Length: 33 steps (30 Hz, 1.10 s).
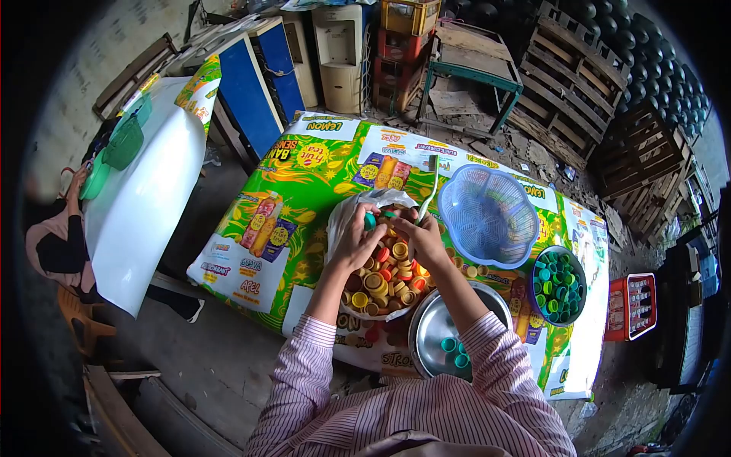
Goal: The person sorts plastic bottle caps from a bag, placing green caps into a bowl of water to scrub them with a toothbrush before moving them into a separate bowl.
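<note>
My left hand (361,242) is closed on a green bottle cap (370,222), above a white plastic bag (336,228) full of yellow, orange and red bottle caps (376,283). Close beside it, my right hand (423,238) grips a white toothbrush (429,196), its bristle end pointing up and away from me. Another green cap (389,215) shows at the fingertips of this hand. Under my right forearm stands a metal bowl (417,335) with a few teal caps (455,351) inside. To the right, a dark bowl (580,306) holds many green and teal caps.
A blue plastic basket (487,215) sits right of my hands on the table's printed cover (251,228). At the left, another person (61,247) handles green baskets (126,141) at a white-covered table. A red crate (630,307) stands right; pallets (571,76) lean at the back.
</note>
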Motion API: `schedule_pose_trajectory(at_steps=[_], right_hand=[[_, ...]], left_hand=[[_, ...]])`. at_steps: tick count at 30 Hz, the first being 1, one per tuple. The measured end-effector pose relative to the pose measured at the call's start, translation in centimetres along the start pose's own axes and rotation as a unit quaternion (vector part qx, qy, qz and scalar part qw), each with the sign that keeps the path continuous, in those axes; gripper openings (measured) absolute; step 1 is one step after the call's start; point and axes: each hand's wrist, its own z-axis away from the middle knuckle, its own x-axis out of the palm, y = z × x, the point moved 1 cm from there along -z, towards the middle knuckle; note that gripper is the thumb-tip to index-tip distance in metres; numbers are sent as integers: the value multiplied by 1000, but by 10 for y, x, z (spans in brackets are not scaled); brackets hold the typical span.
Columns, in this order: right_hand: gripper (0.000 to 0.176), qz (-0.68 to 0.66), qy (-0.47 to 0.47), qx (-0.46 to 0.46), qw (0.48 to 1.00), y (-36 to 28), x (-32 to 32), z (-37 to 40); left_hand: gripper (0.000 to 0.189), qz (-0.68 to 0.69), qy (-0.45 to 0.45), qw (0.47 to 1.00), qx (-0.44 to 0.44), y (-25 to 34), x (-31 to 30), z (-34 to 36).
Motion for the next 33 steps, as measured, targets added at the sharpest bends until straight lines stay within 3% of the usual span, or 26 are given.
schedule_pose_trajectory(at_steps=[1, 4, 7, 11, 13, 17, 19, 33], right_hand=[[26, 0, 1, -2, 1000, 3, -5, -1], [26, -6, 0, 25, 1000, 2, -13, 0], [26, -29, -48, 17, 998, -2, -11, 5], [29, -26, -36, 8, 999, -4, -6, 9], [33, 50, -23, -112, 992, -4, -3, 10], [36, 122, -25, -106, 987, -5, 1, 9], [37, 63, -46, -85, 993, -2, 2, 9], [40, -2, -54, -87, 995, -3, 8, 17]], left_hand=[[25, -31, 31, 997, 60, 6, 3, 0], [28, -46, 29, 993, 104, 2, 5, -4], [28, -58, 14, 992, 109, 7, 4, -1], [31, -59, -4, 994, 87, 9, 2, 4], [34, -59, 18, 994, 94, 2, 1, 5], [35, -58, 0, 996, 68, 6, -2, 11], [37, -73, 31, 991, 109, 14, -1, 13], [33, -60, 79, 992, 81, 22, 5, 26]])
